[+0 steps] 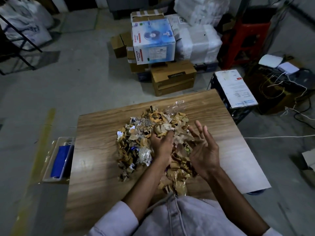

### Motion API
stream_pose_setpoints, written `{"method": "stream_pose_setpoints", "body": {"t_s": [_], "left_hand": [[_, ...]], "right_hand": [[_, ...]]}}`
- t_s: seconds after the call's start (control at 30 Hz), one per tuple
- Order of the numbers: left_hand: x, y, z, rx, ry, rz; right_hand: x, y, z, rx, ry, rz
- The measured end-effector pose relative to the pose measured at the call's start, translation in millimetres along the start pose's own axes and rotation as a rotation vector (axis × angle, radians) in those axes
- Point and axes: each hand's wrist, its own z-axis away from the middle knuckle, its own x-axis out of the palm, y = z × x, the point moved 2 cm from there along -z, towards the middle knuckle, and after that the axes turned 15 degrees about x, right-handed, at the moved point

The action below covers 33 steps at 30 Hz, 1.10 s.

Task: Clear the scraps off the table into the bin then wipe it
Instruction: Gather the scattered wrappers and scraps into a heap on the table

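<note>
A heap of scraps (136,147), torn brown cardboard, clear plastic and bits of wrapper, covers the middle of the wooden table (95,167). My left hand (162,143) is closed around a clump of scraps at the heap's centre. My right hand (202,150) hovers just right of it, palm turned inward, fingers spread, holding nothing. A clear plastic bin (51,169) stands on the floor against the table's left edge, with a blue cloth (60,160) inside it.
Cardboard boxes (172,77) and a white-blue fan box (153,41) are stacked on the floor beyond the table. A black crate with a white label (235,87) sits at the far right corner, with cables (281,86) behind it. The table's right part is bare wood.
</note>
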Motion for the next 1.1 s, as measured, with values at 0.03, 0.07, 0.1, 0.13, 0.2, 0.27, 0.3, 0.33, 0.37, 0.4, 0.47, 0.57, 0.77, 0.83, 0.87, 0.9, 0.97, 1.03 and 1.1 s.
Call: {"method": "stream_pose_setpoints", "body": {"t_s": [0.03,0.07,0.1,0.13,0.2,0.27,0.3,0.33,0.37,0.4,0.47,0.57,0.77,0.83,0.87,0.9,0.97,1.03,1.1], "left_hand": [[-5,3,-2,-0.108,0.046,0.029],[-5,6,-3,-0.193,0.029,0.068],[-6,6,-4,-0.267,-0.02,0.094],[-4,11,2,-0.323,-0.09,0.104],[-1,18,16,-0.353,-0.231,0.138],[3,20,24,-0.331,-0.293,0.091],[-1,16,26,-0.316,-0.332,0.005],[-5,20,35,-0.307,-0.343,-0.058],[-11,12,34,-0.302,-0.357,-0.076],[-15,6,35,-0.324,-0.361,-0.05],[-17,0,38,-0.422,-0.368,0.132],[-8,10,43,-0.412,-0.315,0.437],[4,11,44,-0.373,-0.256,0.776],[3,12,42,-0.356,-0.265,0.777],[3,15,42,-0.35,-0.266,0.778],[2,16,41,-0.352,-0.258,0.779],[0,14,37,-0.36,-0.242,0.765],[-3,11,35,-0.384,-0.232,0.766],[-5,8,35,-0.438,-0.277,0.783]], "right_hand": [[1,-2,0,-0.042,0.009,0.053],[3,-1,4,-0.092,-0.019,0.15],[6,2,5,-0.126,-0.02,0.225],[10,5,8,-0.159,-0.027,0.354],[12,15,5,-0.215,-0.023,0.587],[16,22,3,-0.27,0.003,0.753],[19,23,1,-0.322,0.031,0.838],[20,24,0,-0.397,0.067,0.923],[22,24,-1,-0.468,0.101,0.982],[23,24,-2,-0.537,0.111,1.007],[22,25,-4,-0.69,0.16,1.041],[23,24,-8,-0.907,0.201,1.069],[28,22,-9,-1.024,0.148,1.079],[26,22,-11,-0.976,0.147,1.061],[25,22,-11,-0.929,0.155,1.045],[25,22,-12,-0.888,0.165,1.029],[25,22,-11,-0.843,0.18,1.025],[25,21,-10,-0.823,0.19,1.031],[20,21,-15,-0.767,0.231,0.995]]}}
